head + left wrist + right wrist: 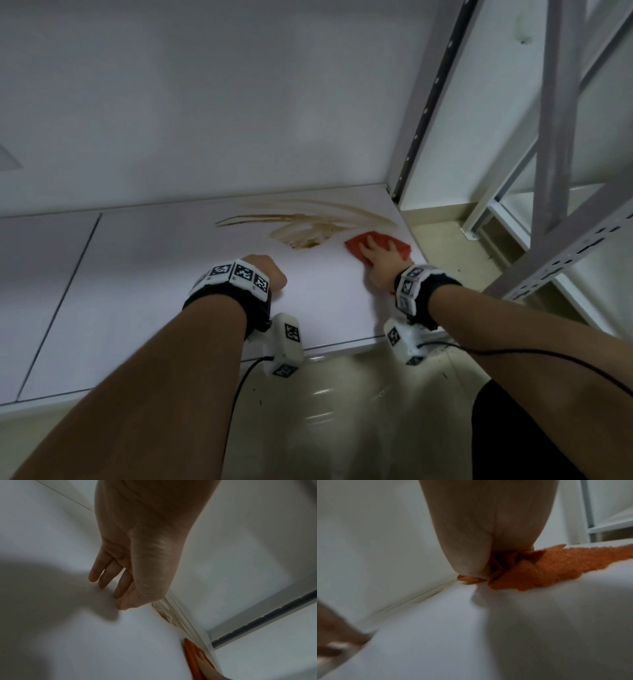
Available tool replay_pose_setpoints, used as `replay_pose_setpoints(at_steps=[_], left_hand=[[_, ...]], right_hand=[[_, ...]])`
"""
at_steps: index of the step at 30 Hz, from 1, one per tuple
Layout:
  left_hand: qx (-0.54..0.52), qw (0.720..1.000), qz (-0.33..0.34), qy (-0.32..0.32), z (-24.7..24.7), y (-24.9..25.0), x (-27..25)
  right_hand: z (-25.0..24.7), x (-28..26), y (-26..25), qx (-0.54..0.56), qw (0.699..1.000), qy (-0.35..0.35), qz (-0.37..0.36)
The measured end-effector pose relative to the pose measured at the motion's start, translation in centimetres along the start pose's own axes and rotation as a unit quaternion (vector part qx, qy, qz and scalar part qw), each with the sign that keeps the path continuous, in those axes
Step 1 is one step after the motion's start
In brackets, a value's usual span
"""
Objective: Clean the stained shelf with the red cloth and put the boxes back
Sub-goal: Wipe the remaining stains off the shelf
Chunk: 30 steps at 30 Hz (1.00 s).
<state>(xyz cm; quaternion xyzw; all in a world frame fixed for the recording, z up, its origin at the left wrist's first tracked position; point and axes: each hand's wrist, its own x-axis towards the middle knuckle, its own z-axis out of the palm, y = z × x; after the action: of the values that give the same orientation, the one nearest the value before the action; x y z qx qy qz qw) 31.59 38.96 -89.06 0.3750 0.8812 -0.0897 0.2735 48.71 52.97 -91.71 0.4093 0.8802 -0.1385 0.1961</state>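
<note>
The white shelf carries brown stain streaks near its far right corner. A red cloth lies just right of the stain, and my right hand presses flat on it with spread fingers. In the right wrist view the heel of the right hand bears on the bunched cloth. My left hand holds nothing and rests on the bare shelf left of the stain; its fingertips touch the surface. The left wrist view catches the stain and the cloth's edge. No boxes are in view.
A perforated metal upright stands at the shelf's far right corner. A second grey rack frame stands to the right. A white wall backs the shelf. A seam crosses the shelf at left. Glossy floor lies below its front edge.
</note>
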Motion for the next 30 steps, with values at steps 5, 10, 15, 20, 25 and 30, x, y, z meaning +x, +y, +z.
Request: replay_pose_setpoints(at_steps=[5,10,15,20,25,30], left_hand=[[0.02,1.0,-0.003,-0.012,0.0,0.2,0.7],[0.005,1.0,0.006,-0.02,-0.1,-0.6,0.2],[-0.04,0.999,-0.004,-0.009,0.0,-1.4,1.3],[-0.028,1.0,0.008,-0.012,-0.7,-1.8,2.0],[0.007,1.0,0.007,0.008,-0.5,-2.8,2.8],[0.049,0.998,0.022,-0.027,0.6,-3.7,3.2]], right_hand=[[0.8,0.7,-4.1,-0.031,0.995,-0.05,-0.082],[-0.8,1.6,-5.9,-0.043,0.994,-0.041,-0.091],[-2.0,0.7,-2.6,-0.013,0.999,-0.016,-0.033],[0.6,0.1,-2.6,-0.039,0.997,-0.017,-0.07],[1.5,1.5,-7.3,-0.086,0.977,-0.057,-0.186],[-0.2,2.8,-9.3,-0.111,0.977,-0.039,-0.178]])
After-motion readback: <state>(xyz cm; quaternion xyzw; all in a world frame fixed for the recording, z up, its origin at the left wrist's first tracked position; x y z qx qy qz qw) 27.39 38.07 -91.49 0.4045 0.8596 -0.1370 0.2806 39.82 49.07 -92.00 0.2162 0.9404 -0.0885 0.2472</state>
